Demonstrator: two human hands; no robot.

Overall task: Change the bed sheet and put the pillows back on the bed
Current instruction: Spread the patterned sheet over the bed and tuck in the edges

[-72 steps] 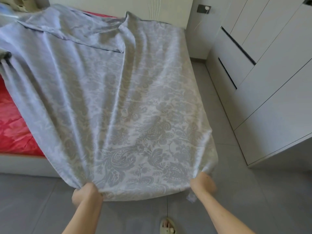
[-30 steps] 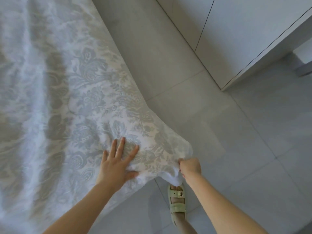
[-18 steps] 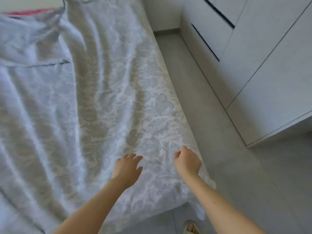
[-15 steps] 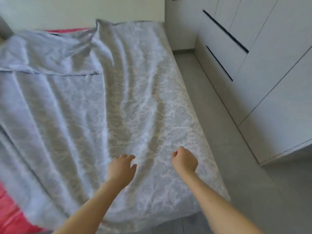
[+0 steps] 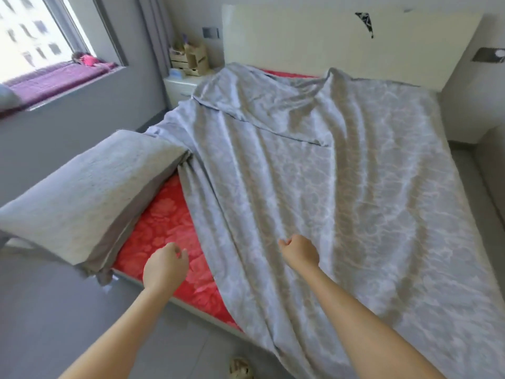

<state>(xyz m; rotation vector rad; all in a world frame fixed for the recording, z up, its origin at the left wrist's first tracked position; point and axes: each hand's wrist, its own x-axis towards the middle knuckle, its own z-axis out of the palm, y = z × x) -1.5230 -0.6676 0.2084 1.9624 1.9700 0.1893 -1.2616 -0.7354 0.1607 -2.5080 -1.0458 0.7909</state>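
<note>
A grey floral-patterned bed sheet (image 5: 341, 187) lies wrinkled over the middle and right of the bed. Its top left corner is folded over. The red mattress cover (image 5: 164, 222) shows along the left side. A grey pillow (image 5: 90, 198) lies on the bed's left edge, overhanging it. My left hand (image 5: 165, 269) hovers over the red cover with loosely curled fingers and holds nothing. Just inside the sheet's left edge, my right hand (image 5: 299, 253) is curled into a fist above the fabric, with nothing visibly in it.
A cream headboard (image 5: 314, 42) stands at the far end. A white nightstand (image 5: 180, 86) with small boxes sits in the far left corner under grey curtains. A window ledge (image 5: 54, 80) with purple cloth is at the left. My sandalled foot (image 5: 240, 367) stands on grey floor tiles.
I let go of the sheet's corner and my view swung left from the wardrobe side. Both hands now hover near the sheet's left edge, and the red cover and pillow have come into sight.
</note>
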